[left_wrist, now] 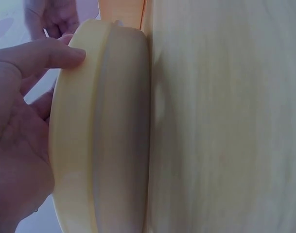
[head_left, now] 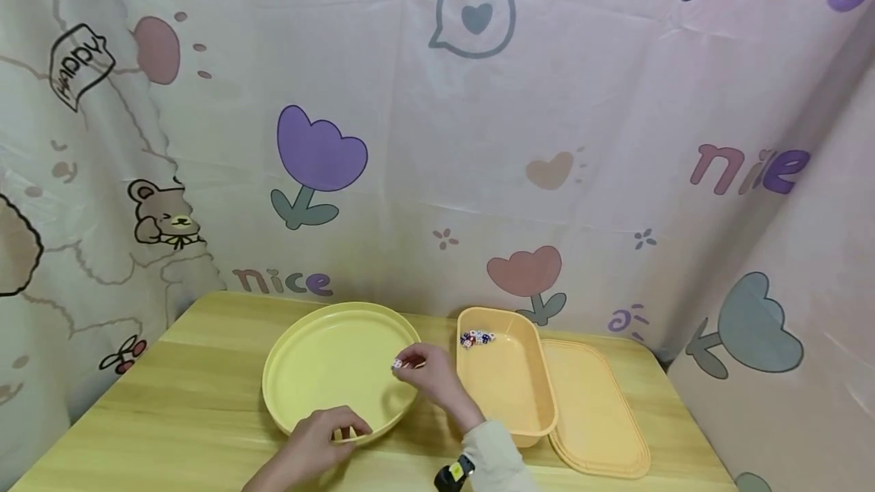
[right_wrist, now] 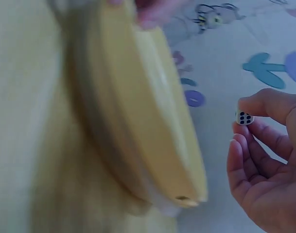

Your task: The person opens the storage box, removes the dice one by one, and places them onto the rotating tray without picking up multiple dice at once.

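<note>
Dark-spotted white die (right_wrist: 244,118) — plain yellow tray (head_left: 335,370) — plain orange box (head_left: 502,382)

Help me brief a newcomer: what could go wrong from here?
The small white die, pinched in the right hand, could slip and roll away. The left hand grips the near rim of the round yellow tray, so a jerk might tilt or shift it.

counter (head_left: 164,401): yellowish, wood-grained | left of centre: round yellow tray (head_left: 335,370), sitting flat | to its right, apart: orange rectangular box (head_left: 502,382), open side up | just right of box: flat orange lid (head_left: 595,408), left edge partly hidden
</note>
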A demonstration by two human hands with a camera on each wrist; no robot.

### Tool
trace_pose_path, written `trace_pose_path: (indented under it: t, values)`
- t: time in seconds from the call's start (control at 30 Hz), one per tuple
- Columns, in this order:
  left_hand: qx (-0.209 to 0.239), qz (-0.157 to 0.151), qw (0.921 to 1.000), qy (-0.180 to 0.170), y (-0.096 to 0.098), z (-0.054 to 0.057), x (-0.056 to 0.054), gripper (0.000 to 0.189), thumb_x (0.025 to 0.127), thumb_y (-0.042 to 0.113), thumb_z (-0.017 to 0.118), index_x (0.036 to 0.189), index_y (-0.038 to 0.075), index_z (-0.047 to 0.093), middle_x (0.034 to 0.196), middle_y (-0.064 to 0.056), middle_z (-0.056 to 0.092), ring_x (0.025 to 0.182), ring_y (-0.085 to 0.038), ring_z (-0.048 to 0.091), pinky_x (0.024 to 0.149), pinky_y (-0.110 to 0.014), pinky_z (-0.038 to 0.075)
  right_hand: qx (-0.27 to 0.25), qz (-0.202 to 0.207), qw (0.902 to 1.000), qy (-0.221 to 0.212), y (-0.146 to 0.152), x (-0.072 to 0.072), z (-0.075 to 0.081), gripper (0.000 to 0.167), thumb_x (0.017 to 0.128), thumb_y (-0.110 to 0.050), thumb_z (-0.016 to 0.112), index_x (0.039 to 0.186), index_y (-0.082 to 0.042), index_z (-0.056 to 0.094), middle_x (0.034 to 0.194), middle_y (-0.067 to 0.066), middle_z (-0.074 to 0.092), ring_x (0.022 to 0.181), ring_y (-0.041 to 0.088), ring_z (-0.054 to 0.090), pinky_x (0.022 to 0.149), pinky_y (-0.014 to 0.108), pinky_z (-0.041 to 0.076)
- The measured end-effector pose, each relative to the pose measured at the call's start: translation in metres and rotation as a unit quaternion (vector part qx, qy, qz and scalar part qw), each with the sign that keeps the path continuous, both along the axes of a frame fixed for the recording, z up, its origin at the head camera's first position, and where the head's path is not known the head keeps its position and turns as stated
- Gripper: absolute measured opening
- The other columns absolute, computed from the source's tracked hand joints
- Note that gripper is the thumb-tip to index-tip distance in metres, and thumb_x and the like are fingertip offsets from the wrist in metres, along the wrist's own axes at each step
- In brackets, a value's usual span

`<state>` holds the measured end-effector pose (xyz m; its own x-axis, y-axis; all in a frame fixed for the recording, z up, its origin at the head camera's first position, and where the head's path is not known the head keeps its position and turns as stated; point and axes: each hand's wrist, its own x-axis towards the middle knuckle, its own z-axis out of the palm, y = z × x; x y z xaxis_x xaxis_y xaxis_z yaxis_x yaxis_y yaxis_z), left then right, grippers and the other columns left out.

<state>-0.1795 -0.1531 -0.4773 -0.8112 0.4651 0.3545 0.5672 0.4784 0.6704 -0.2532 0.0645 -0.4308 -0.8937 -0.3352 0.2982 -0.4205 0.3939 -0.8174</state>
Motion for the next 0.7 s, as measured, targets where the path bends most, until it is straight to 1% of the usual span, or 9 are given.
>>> trace_pose_path:
  t: [0.1, 0.27, 0.4, 0.57, 0.7]
  values:
    - [0.004, -0.003, 0.9998, 0.017, 0.0, -0.002, 0.001, 0.025, 0.076, -0.003, 0.069, 0.093, 0.016, 0.072, 0.089, 0.015, 0.065, 0.074, 0.003, 0.052, 0.055, -0.022, 0.041, -0.01, -0.003, 0.9999, -0.005, -0.01, 0.007, -0.011, 0.01, 0.077, -0.003, 0.076, 0.084, -0.001, 0.071, 0.075, 0.001, 0.066, 0.069, 0.007, 0.058, 0.064, 0.022, 0.049]
    - [0.0, 0.0, 0.9999, 0.014, 0.0, -0.001, 0.001, 0.025, 0.076, -0.002, 0.068, 0.093, 0.016, 0.072, 0.089, 0.016, 0.065, 0.074, 0.003, 0.052, 0.056, -0.022, 0.041, -0.017, -0.006, 0.9998, -0.01, -0.02, 0.01, -0.023, 0.009, 0.078, -0.003, 0.076, 0.085, -0.002, 0.071, 0.076, -0.001, 0.065, 0.07, 0.006, 0.057, 0.063, 0.021, 0.048]
    - [-0.003, 0.001, 0.9998, 0.02, 0.0, -0.001, 0.001, 0.026, 0.076, -0.002, 0.068, 0.093, 0.016, 0.072, 0.089, 0.015, 0.065, 0.074, 0.003, 0.052, 0.057, -0.022, 0.041, -0.02, -0.018, 0.9996, -0.006, -0.022, 0.01, -0.027, 0.01, 0.078, -0.003, 0.075, 0.086, -0.003, 0.071, 0.076, -0.003, 0.064, 0.069, 0.004, 0.056, 0.063, 0.021, 0.048]
    - [-0.004, 0.007, 0.9997, 0.025, 0.0, -0.002, 0.001, 0.027, 0.075, -0.003, 0.068, 0.093, 0.017, 0.072, 0.088, 0.015, 0.065, 0.074, 0.003, 0.052, 0.057, -0.022, 0.041, -0.032, -0.026, 0.9991, -0.007, -0.023, 0.009, -0.029, 0.009, 0.078, -0.004, 0.075, 0.085, -0.004, 0.068, 0.074, -0.006, 0.061, 0.068, 0.002, 0.053, 0.064, 0.02, 0.047]
    - [-0.008, 0.012, 0.9997, 0.018, 0.0, -0.001, 0.002, 0.027, 0.075, -0.002, 0.068, 0.094, 0.017, 0.072, 0.088, 0.016, 0.065, 0.074, 0.003, 0.052, 0.057, -0.022, 0.04, -0.033, -0.031, 0.999, -0.002, -0.023, 0.01, -0.032, 0.009, 0.078, -0.004, 0.075, 0.083, -0.005, 0.068, 0.074, -0.006, 0.06, 0.068, 0.002, 0.052, 0.064, 0.021, 0.046]
